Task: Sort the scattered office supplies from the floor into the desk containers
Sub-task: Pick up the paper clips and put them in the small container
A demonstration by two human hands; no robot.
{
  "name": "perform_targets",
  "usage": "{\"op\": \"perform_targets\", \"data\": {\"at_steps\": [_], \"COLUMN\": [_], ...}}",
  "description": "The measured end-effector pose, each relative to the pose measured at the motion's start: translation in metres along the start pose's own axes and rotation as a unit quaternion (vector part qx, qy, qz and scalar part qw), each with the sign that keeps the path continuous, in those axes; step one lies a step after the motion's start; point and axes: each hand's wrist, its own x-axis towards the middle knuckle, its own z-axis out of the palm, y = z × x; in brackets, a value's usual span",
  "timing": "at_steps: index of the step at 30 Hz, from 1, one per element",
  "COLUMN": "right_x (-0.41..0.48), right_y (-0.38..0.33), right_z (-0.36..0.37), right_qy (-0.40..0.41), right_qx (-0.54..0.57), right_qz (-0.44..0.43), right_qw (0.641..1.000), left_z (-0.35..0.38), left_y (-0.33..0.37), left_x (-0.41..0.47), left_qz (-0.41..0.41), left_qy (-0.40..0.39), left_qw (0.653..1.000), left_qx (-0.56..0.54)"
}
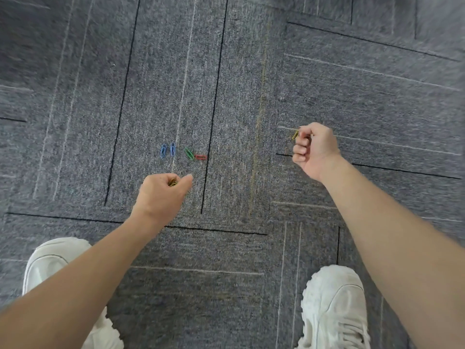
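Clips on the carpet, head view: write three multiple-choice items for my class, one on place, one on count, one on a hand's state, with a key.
1. Where does the red clip lie?
A. beside the green clip
B. in a box
C. on a desk

2. How many blue clips lie on the carpet?
A. one
B. two
C. four

3. What is the right hand doing?
A. pressing flat on the carpet
B. pinching a yellow clip
C. hanging open, empty

Key:
1 A: its end nearly meets the green clip's.
2 B: two lie side by side, left of the green one.
3 B: thumb and forefinger hold the clip above the carpet.
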Motion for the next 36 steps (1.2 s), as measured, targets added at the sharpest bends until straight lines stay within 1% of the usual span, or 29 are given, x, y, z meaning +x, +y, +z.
{"op": "perform_targets", "data": {"at_steps": [1, 2, 3, 4, 6, 7, 9, 11, 13, 15, 18, 19, 20, 21, 22, 23, 24, 25, 26, 27, 28, 30, 32, 36], "right_x": [0.004, 0.007, 0.011, 0.014, 0.022, 0.025, 0.027, 0.03, 0.028, 0.026, 0.02, 0.019, 0.017, 0.016, 0.014, 0.01, 0.005, -0.001, -0.007, -0.013, -0.015, -0.018, -0.015, -0.004], "right_y": [-0.003, -0.006, -0.008, -0.01, -0.008, -0.007, -0.004, -0.002, 0.001, 0.004, 0.009, 0.01, 0.009, 0.009, 0.008, 0.006, 0.005, 0.007, 0.01, 0.012, 0.014, 0.015, 0.013, 0.0], "right_z": [-0.004, -0.007, -0.008, -0.007, -0.005, -0.002, 0.004, 0.008, 0.013, 0.019, 0.021, 0.019, 0.016, 0.011, 0.005, -0.001, -0.01, -0.018, -0.023, -0.027, -0.03, -0.03, -0.028, -0.025], "right_qy": [0.059, 0.108, 0.152, 0.183, 0.197, 0.19, 0.184, 0.182, 0.176, 0.167, 0.134, 0.114, 0.096, 0.084, 0.063, 0.03, -0.013, -0.064, -0.104, -0.136, -0.154, -0.163, -0.145, -0.117], "right_qx": [-0.045, -0.114, -0.202, -0.285, -0.411, -0.453, -0.495, -0.505, -0.527, -0.56, -0.59, -0.59, -0.57, -0.505, -0.375, -0.195, -0.018, 0.116, 0.201, 0.251, 0.277, 0.292, 0.289, 0.286], "right_qz": [-0.022, -0.05, -0.079, -0.108, -0.133, -0.13, -0.12, -0.127, -0.144, -0.17, -0.193, -0.2, -0.202, -0.201, -0.18, -0.135, -0.08, -0.037, -0.014, -0.004, 0.001, 0.0, -0.007, 0.012], "right_qw": [0.997, 0.986, 0.964, 0.935, 0.88, 0.861, 0.841, 0.834, 0.819, 0.793, 0.773, 0.774, 0.79, 0.835, 0.907, 0.971, 0.997, 0.99, 0.974, 0.959, 0.949, 0.942, 0.946, 0.951], "left_z": [0.002, 0.003, 0.005, 0.007, 0.01, 0.012, 0.015, 0.016, 0.016, 0.014, 0.011, 0.009, 0.008, 0.006, 0.005, 0.004, 0.004, 0.003, 0.003, 0.003, 0.003, 0.005, 0.006, 0.008], "left_y": [0.001, 0.002, 0.002, 0.003, 0.005, 0.006, 0.009, 0.009, 0.008, 0.006, 0.005, 0.004, 0.003, 0.002, 0.001, 0.0, 0.0, -0.001, -0.001, -0.001, -0.001, -0.001, -0.001, 0.001], "left_x": [0.0, 0.0, 0.001, 0.001, 0.002, 0.001, 0.001, 0.001, 0.0, -0.001, 0.0, 0.0, 0.001, 0.001, 0.001, 0.001, 0.001, 0.0, 0.0, -0.001, -0.001, -0.001, 0.0, 0.0], "left_qz": [-0.003, -0.005, -0.006, -0.006, -0.005, -0.003, 0.003, 0.008, 0.009, 0.008, 0.003, 0.001, 0.0, 0.0, 0.0, 0.001, 0.001, 0.001, 0.001, 0.001, 0.0, -0.006, -0.008, -0.007], "left_qy": [-0.002, -0.005, -0.01, -0.014, -0.014, -0.013, -0.011, -0.016, -0.025, -0.028, -0.029, -0.03, -0.03, -0.029, -0.029, -0.029, -0.032, -0.035, -0.035, -0.034, -0.029, -0.02, -0.023, -0.026], "left_qw": [1.0, 1.0, 1.0, 1.0, 1.0, 1.0, 1.0, 1.0, 1.0, 1.0, 0.999, 0.999, 0.999, 0.999, 0.999, 0.999, 0.999, 0.999, 0.999, 0.999, 0.999, 1.0, 1.0, 0.999], "left_qx": [-0.002, -0.005, -0.007, -0.005, 0.004, 0.008, 0.012, 0.007, -0.003, -0.005, -0.015, -0.021, -0.025, -0.027, -0.027, -0.027, -0.027, -0.027, -0.026, -0.025, -0.023, -0.02, -0.02, -0.02]}}
